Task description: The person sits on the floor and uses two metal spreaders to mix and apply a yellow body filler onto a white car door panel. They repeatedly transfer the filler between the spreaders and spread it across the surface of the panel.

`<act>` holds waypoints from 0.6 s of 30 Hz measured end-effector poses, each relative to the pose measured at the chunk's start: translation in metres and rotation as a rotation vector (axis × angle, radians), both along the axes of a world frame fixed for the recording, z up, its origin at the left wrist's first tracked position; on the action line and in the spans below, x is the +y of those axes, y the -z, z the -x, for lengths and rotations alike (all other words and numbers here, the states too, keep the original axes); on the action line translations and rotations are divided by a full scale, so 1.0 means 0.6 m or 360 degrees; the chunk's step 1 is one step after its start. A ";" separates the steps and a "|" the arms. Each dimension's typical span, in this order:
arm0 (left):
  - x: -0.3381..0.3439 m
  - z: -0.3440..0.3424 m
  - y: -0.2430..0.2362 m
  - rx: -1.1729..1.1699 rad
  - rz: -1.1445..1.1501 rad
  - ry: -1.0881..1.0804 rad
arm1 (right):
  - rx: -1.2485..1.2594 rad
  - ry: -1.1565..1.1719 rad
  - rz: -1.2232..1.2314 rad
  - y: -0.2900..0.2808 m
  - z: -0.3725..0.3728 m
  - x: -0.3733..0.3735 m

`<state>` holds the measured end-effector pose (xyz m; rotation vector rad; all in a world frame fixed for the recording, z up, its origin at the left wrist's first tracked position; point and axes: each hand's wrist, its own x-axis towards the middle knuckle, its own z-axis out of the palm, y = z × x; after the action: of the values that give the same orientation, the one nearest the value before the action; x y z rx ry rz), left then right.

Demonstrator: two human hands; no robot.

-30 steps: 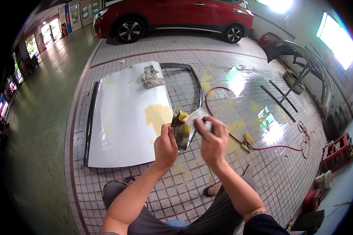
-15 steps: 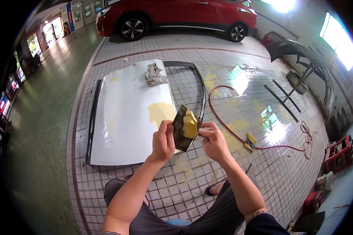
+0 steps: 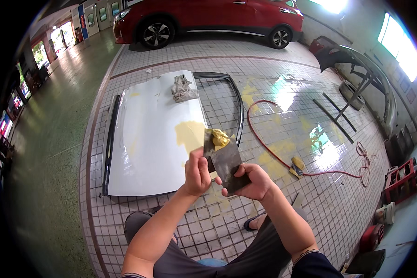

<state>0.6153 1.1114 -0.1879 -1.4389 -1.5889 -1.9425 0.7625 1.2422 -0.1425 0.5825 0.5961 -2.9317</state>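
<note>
**Up close: two hands on a putty-smeared board above a white car door**

Nearest of all, the person's bent knees in grey trousers (image 3: 180, 241) fill the lower edge, with a sandalled foot (image 3: 254, 223) on the tiled floor (image 3: 338, 204) to the right. Just above them the two forearms rise and meet. The right hand (image 3: 251, 181) cups the near end of a dark flat mixing board (image 3: 224, 162), its fingers curled under the board and the thumb lying along its edge. The left hand (image 3: 197, 172) is closed, fingers pressed together against the board's left edge; whether it also pinches a separate blade there cannot be told. At the board's far end sits a lump of yellow body filler (image 3: 220, 137).

Beyond the hands, a white car door panel (image 3: 148, 134) lies flat on the floor, with a yellow filler patch (image 3: 189, 134) near its right edge, just behind the board. A crumpled rag (image 3: 183, 89) rests on the panel's far part. To the right, a red hose (image 3: 282, 157) loops over the tiles, and a small yellow scraper (image 3: 297, 166) lies beside it. Farther right, a dark bumper on a stand (image 3: 356, 69) stands near the wall. Farthest off, a red car (image 3: 208, 18) is parked.
</note>
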 end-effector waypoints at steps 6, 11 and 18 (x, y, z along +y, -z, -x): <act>0.015 0.035 -0.005 0.0661 0.0708 0.0208 | 0.0156 -0.0021 -0.0085 -0.025 -0.011 0.015; 0.017 0.030 -0.009 0.0090 0.1373 -0.0223 | 0.0317 0.0167 -0.0699 -0.014 -0.018 0.041; 0.018 0.028 -0.023 -0.0339 0.0577 -0.0124 | 0.0623 0.0887 -0.1705 -0.005 -0.011 0.057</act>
<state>0.5987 1.1222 -0.1743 -1.2978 -2.1503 -1.8853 0.7692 1.2764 -0.1397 0.2142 2.4429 -2.9588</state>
